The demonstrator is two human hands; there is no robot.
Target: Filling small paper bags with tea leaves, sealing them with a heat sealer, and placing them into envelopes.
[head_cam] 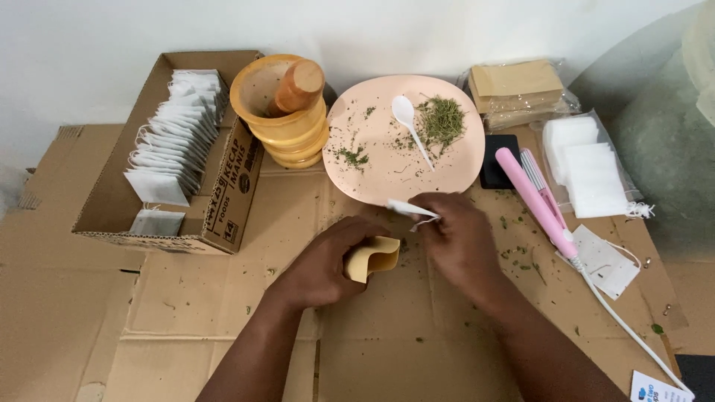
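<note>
Bare flattened cardboard [223,313] lies open toward the near edge, while the round pale-pink plate [447,175] of dried green herbs crowds just beyond the knuckles. The left hand [324,264] curls shut around a small tan paper envelope [372,258] (mouth facing right). The right hand [458,238], palm down, pinches a small white filter teabag [408,208] between its fingertips at the plate's near rim.

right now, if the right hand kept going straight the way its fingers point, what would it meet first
Probably the left hand and its small tan envelope: the right hand, pinching a white tea bag, points left toward them, though depth is unclear.
</note>
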